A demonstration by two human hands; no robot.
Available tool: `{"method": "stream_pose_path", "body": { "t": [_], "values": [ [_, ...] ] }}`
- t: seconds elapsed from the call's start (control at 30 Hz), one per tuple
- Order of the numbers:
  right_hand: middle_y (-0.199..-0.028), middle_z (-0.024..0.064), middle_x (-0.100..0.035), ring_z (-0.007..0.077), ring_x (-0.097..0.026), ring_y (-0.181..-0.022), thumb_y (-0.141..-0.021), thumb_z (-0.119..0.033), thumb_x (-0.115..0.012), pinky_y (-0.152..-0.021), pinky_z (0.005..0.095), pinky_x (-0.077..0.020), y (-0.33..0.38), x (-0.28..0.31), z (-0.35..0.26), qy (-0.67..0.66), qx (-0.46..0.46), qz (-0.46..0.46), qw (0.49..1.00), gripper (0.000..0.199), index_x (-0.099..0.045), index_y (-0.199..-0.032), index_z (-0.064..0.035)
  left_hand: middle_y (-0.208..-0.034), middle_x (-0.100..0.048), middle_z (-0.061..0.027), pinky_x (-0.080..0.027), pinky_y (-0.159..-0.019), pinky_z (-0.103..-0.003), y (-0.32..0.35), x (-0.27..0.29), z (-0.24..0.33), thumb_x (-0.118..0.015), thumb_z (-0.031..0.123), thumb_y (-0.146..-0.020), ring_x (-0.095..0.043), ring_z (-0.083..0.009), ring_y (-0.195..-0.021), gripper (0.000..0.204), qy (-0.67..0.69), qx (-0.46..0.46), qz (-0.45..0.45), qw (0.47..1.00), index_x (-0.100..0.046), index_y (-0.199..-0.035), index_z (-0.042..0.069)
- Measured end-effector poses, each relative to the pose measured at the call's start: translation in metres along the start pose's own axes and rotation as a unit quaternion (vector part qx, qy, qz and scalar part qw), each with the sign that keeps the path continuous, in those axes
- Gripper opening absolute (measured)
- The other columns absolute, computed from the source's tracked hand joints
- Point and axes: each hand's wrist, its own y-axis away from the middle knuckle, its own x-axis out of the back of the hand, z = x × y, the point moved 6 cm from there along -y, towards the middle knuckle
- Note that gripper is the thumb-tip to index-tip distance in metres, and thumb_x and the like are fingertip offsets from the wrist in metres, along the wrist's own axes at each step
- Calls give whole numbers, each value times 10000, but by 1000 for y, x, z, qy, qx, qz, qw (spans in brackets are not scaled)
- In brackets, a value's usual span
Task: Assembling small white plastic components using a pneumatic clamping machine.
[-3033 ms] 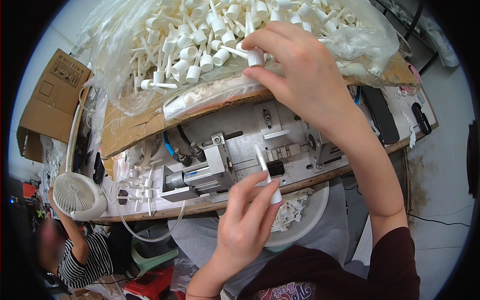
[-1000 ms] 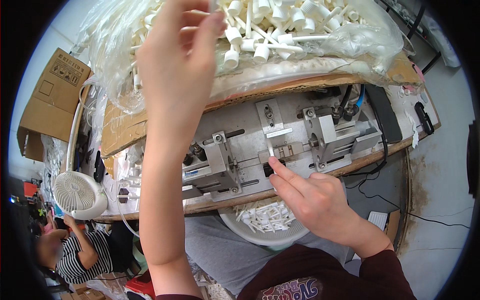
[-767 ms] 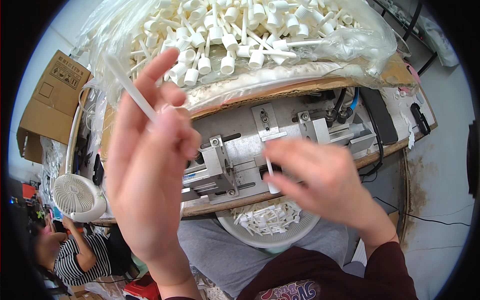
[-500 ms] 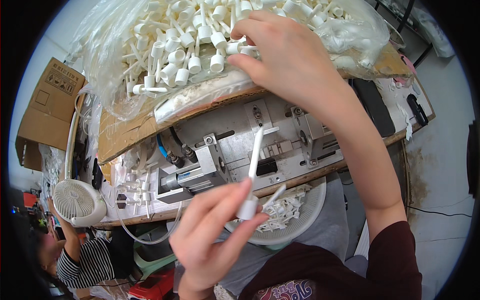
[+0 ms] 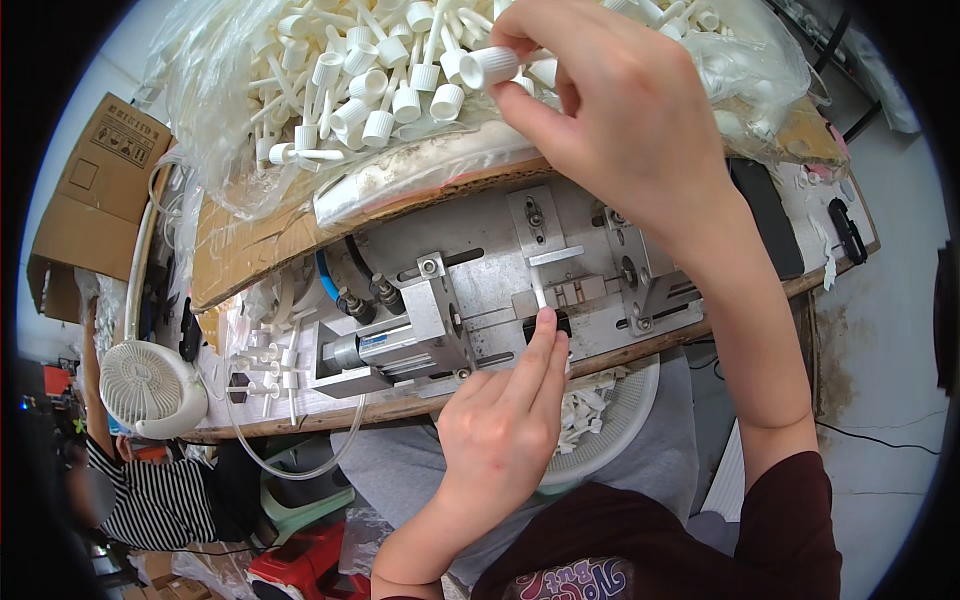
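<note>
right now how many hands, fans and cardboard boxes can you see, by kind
hands: 2, left hand at the white tube on the metal jig, right hand gripping a white capped piece
white fan: 1
cardboard box: 1
total: 4

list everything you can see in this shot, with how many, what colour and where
capped plastic tubes: many, white, heaped in a clear bag at the top
press fixture: one, grey metal, centre of the bench
thin tube: one, white, standing in the fixture
basin: one, white, under the bench edge, holding white parts
cardboard box: one, brown, far left
small fan: one, white, lower left
person in striped top: one, black and white, lower left
left hand: fingertips on the thin tube
right hand: pinching one white capped tube over the bag
</note>
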Motion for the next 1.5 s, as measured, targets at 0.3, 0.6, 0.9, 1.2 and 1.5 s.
{"method": "stream_pose_path", "body": {
  "t": [0.3,0.6,0.9,1.2,1.5],
  "values": [
    [-1137,163,-689,222,-687,-986,-730,-17,-792,-814,305,-561,71,31,-25,-193,-3,-4,981,326,-689,-1038,12,-1124,-726,-98,-465,-555,-263,-6,13,-8,-754,119,-807,-607,-137,-582,261,57,6,-40,998,-740,-1043,10],
    [-1191,195,-655,305,-696,-898,-764,-44,-713,-745,365,-572,155,9,-49,-103,0,-117,988,296,-669,-1047,30,-1021,-740,-89,-520,-757,-304,-80,74,-60,-789,57,-777,-669,-175,-822,341,-9,-22,169,985,-747,-1115,70],
    [-1258,172,-677,125,-542,-557,-749,-94,-712,-540,249,-422,142,-15,-64,30,50,-174,983,270,-699,-1003,-4,-905,-672,-46,-489,-635,-329,-141,45,-89,-742,103,-839,-514,-148,-604,361,-34,24,101,994,-704,-1197,75],
    [-1173,129,-713,145,-597,-600,-770,-144,-759,-557,266,-464,132,-5,-59,-28,24,-180,983,240,-712,-987,-51,-866,-613,26,-361,-509,-240,-151,47,-108,-816,172,-791,-399,-42,-565,343,145,102,38,983,-725,-1090,31],
    [-965,86,-628,280,-665,-779,-796,-184,-775,-663,370,-540,47,36,-8,-4,-23,62,998,317,-677,-1069,-56,-986,-644,-54,-566,-676,-226,-110,78,-82,-787,-24,-779,-682,-115,-794,306,362,143,16,921,-731,-1080,-13]
  ]
}}
